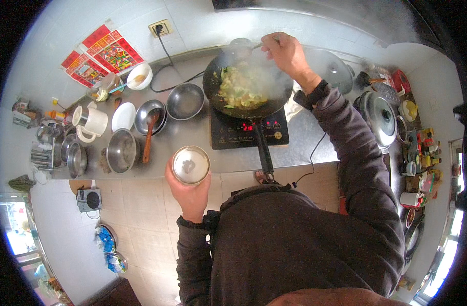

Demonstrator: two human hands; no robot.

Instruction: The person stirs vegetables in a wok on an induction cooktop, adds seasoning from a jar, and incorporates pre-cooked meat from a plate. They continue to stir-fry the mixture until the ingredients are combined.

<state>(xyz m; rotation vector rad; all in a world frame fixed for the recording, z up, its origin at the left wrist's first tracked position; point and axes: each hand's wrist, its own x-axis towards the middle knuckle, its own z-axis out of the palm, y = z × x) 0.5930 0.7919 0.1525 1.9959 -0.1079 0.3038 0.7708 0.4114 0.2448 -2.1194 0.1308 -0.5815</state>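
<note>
My left hand (189, 197) grips a round open container (207, 173) in front of the counter edge. White granular stuff (195, 157) lies in it, with a darker hollow in the middle. Over the far side of a black wok (218, 105), my right hand (283, 51) is closed on a thin utensil (258, 45), possibly a spoon; steam blurs its far end. Chopped pale-green vegetables (241, 90) steam in the wok. Beneath it is a black induction cooker (229, 139) with lit red digits, and the wok's handle (263, 149) points towards me.
Left on the steel counter (187, 134) are metal bowls (185, 101), a wooden spatula (151, 134) resting across one, a white plate (123, 117) and a cream jug (90, 121). A glass lid (331, 72) and a lidded pot (379, 118) stand right. A power cord (314, 153) hangs over the front edge.
</note>
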